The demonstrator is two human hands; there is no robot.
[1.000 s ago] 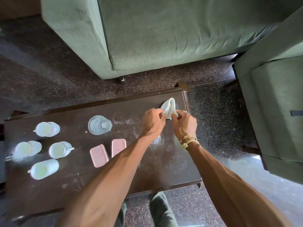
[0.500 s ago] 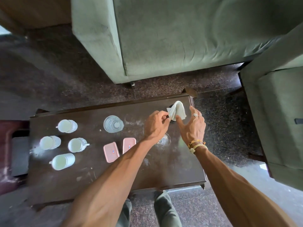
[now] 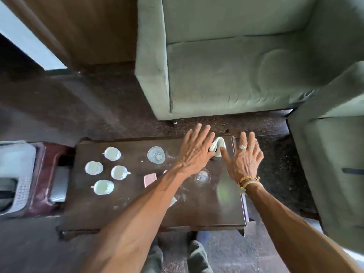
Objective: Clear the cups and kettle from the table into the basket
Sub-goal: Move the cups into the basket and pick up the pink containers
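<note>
- Hovering flat over the far right end of the worktop (image 3: 137, 209): left hand (image 3: 196, 149) and right hand (image 3: 247, 157), each grip spread, fingers straight, pinching nothing.
- White cloth (image 3: 219, 145) lies bunched between the two grips. The right thumb looks to touch its near edge; cannot tell whether the left hand touches it.
- Task things: four cups (image 3: 103, 187) stand well left of the left grip, upright, close together, handles pointing different ways, none touched.
- Clear glass (image 3: 156, 155) is just left of the left grip. A second glass (image 3: 201, 176) sits nearer the person than both grips, between the forearms.
- Pink boxes (image 3: 150, 179) are partly hidden under the left forearm.
- Basket (image 3: 21, 192) sits off the worktop's left end, beyond the cups, farthest from either grip.
- Cannot pick out the kettle anywhere.
- Judgement: no cup is in the basket yet, so the likely next step is a reach left for a cup.
- Doing it well: take the cup nearest the grip first and close round the body or hook the handle.
- Lift straight up so neighbours stay put, pass clear of the glass and carry level to the basket.
</note>
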